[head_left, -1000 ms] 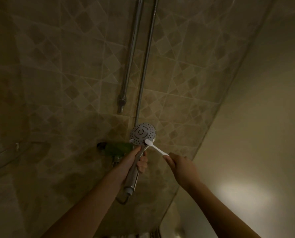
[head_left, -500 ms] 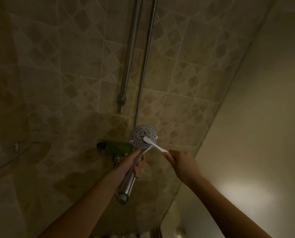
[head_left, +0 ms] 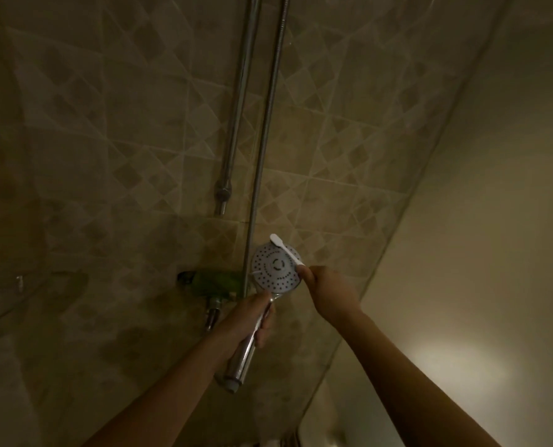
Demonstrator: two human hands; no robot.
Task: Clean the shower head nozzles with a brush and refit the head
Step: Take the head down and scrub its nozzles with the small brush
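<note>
The left hand (head_left: 249,321) has its fingers wrapped round the chrome handle of the shower head (head_left: 276,267), held off its rail, face toward the camera, just in front of the tiled wall (head_left: 107,156). The right hand (head_left: 328,290) pinches a white brush (head_left: 285,250), its tip at the face's upper edge. Best to keep the handle steady and scrub in short strokes, ring by ring, bristles pressed into the nozzles.

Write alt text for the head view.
A left hand holds a chrome shower head by its handle while the right hand lays a white brush across its nozzle face, before a dim beige tiled wall.
</note>
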